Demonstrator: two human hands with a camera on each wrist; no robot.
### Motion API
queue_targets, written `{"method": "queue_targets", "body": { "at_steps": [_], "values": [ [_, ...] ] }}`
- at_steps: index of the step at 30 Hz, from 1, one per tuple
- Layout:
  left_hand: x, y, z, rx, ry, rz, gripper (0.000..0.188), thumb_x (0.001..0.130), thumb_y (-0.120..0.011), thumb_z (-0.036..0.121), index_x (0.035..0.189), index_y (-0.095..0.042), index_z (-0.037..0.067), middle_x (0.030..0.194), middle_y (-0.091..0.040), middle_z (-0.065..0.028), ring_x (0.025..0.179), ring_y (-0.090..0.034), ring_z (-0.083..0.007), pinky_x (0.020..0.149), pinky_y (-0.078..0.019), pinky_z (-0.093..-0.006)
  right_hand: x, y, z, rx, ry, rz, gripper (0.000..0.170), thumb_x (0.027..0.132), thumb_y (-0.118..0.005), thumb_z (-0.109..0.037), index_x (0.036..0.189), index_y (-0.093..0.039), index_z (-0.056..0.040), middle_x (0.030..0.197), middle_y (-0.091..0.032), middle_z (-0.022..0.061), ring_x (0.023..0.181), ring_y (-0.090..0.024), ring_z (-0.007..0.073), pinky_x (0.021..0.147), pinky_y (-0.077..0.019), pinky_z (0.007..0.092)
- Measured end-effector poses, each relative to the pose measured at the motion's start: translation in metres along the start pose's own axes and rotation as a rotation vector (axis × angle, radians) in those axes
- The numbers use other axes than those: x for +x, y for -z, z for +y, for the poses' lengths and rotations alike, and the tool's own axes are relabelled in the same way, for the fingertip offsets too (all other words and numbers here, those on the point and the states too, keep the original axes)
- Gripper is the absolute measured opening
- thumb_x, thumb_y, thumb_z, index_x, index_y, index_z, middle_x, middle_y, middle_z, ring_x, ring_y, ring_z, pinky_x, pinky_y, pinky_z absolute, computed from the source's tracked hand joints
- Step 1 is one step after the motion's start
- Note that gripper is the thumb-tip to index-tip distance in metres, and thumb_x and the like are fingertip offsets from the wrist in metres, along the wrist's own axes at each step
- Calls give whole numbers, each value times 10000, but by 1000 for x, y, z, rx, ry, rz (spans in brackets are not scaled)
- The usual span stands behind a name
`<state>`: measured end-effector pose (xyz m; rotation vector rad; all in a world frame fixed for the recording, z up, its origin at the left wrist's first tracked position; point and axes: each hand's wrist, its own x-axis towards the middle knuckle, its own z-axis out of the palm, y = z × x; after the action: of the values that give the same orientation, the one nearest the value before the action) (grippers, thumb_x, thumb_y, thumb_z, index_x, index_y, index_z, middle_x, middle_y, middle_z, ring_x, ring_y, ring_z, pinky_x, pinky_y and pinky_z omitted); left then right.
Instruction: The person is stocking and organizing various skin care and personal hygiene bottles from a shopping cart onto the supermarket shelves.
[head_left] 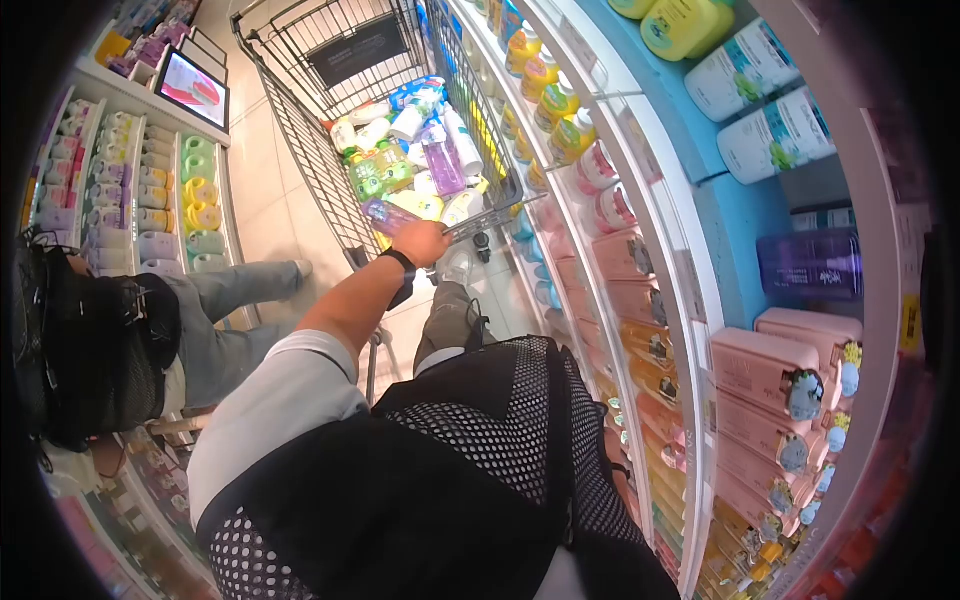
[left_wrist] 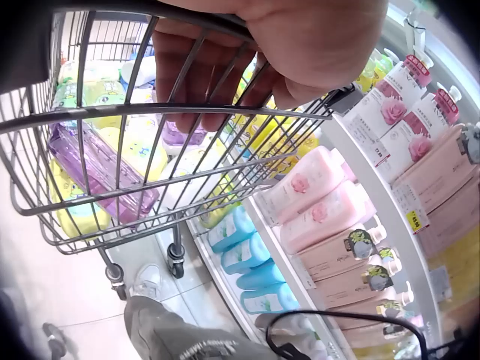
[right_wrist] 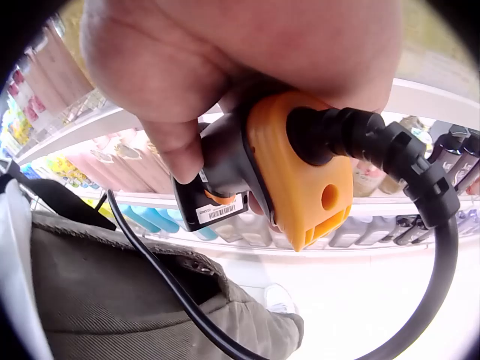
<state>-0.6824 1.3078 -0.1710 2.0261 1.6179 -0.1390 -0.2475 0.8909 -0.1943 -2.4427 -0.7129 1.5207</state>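
Observation:
In the head view my left hand [head_left: 422,243] grips the near edge of a wire shopping cart [head_left: 285,130]. The left wrist view has that hand [left_wrist: 262,56] over the cart's top bar, its fingers bent down behind the wires. Inside the cart lie many bottles, among them a clear purple bottle [head_left: 443,160] and green ones [head_left: 380,170]. Another purple bottle [left_wrist: 101,169] lies against the near wires. My right hand [right_wrist: 240,56] holds a black and orange device [right_wrist: 300,169] with a thick black cable; my body mostly hides this hand in the head view.
Shelves [head_left: 640,170] of pink, yellow and white bottles run close along the right. At the left, another person [head_left: 110,340] with a black bag stands by more shelves and a small screen [head_left: 193,90]. Pale floor tiles [head_left: 262,150] show left of the cart.

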Motion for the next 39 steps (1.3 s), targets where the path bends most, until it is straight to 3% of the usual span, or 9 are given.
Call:
{"method": "queue_targets", "body": {
  "at_steps": [3,11,17,19,21,26,31,33,39],
  "values": [
    [15,9,-12,-49,-26,-36,352,872,-519,361,934,-675,51,815,-662,-206,794,-638,-377,731,-492,-482,-29,-5,-140,-6,-90,24,322,794,-667,-259,855,-644,57,694,-623,103,604,-593,215,545,-442,350],
    [57,28,-43,-162,-50,-192,394,868,-521,369,1027,-627,24,952,-654,-212,915,-623,-370,780,-485,-474,5,-28,-241,35,-120,34,239,852,-628,-221,864,-578,12,664,-570,66,564,-556,157,506,-437,310],
    [120,71,-73,-230,-193,-667,624,854,-545,508,1164,-574,-32,1108,-624,-235,1041,-596,-366,900,-458,-418,3,-39,-252,-113,-134,35,212,846,-637,-195,814,-595,10,659,-587,67,552,-570,167,459,-446,320],
    [159,90,-86,-434,-79,-618,707,835,-560,532,1236,-525,-50,1160,-599,-258,1097,-574,-370,947,-435,-400,-12,-41,-275,-14,-260,47,179,835,-646,-170,843,-596,2,659,-582,60,526,-567,154,447,-457,305],
    [208,38,-128,-456,123,-152,735,818,-592,505,1273,-477,-62,1177,-581,-284,1134,-556,-367,965,-422,-394,-14,-42,-267,-44,-291,31,189,832,-647,-179,862,-592,0,657,-576,57,519,-563,149,448,-458,295],
    [294,-8,-156,-569,578,134,880,738,-701,461,1278,-393,-162,1236,-520,-334,1166,-532,-382,986,-411,-377,-34,-43,-275,-26,-338,-3,198,837,-644,-195,845,-578,-8,643,-563,46,496,-540,147,427,-429,288],
    [347,-43,-181,-773,687,193,832,708,-719,449,1228,-450,-141,1183,-573,-284,1092,-581,-361,941,-441,-386,-50,-48,-293,8,-482,37,165,851,-613,-151,845,-573,8,646,-563,58,502,-555,160,421,-428,281],
    [375,-82,-206,-1116,615,162,659,790,-726,266,1250,-454,-120,1198,-578,-231,1075,-583,-307,914,-459,-381,-54,-47,-287,24,-518,30,172,850,-613,-156,850,-576,12,647,-565,60,510,-559,162,432,-436,285],
    [369,-45,-183,-1321,674,64,432,826,-689,107,1180,-532,-85,1115,-624,-170,944,-626,-263,845,-488,-379,-67,-51,-274,49,-605,37,209,842,-627,-180,867,-586,23,677,-584,69,552,-569,164,487,-465,300]
  ]
}}
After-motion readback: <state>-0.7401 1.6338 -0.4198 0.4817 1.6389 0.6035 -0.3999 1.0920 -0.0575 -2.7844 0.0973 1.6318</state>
